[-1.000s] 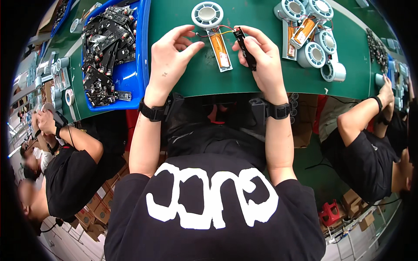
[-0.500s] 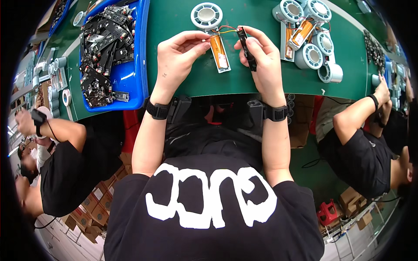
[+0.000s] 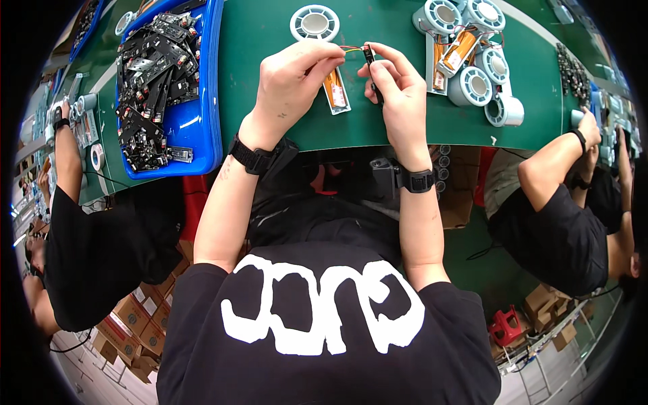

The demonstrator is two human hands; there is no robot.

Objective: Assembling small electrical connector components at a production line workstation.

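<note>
Biggest first: our black tee (image 3: pixel 324 374), w/ bold white lettering across it, filled the bottom, and the green table (image 3: pixel 236 67) spread ahead. Blue bin (image 3: pixel 213 101) sat off L. Then our hands: R hand (image 3: pixel 400 88) was clamped on a slim black circuit board (image 3: pixel 368 55); L hand (image 3: pixel 295 71) had thumb and fingertips pinched tog. on the thin wires (image 3: pixel 354 48), exact grip pt. hidden. Round pale-blue housing (image 3: pixel 314 23) lay just beyond L hand, the nearer one; orange cell (image 3: pixel 329 90) lay betw. both. Key bit: the board's long axis ran approx. fore-aft, wires leaving its far end leftward to L hand. Smallest: the cell's pale label, too tiny to read.
</note>
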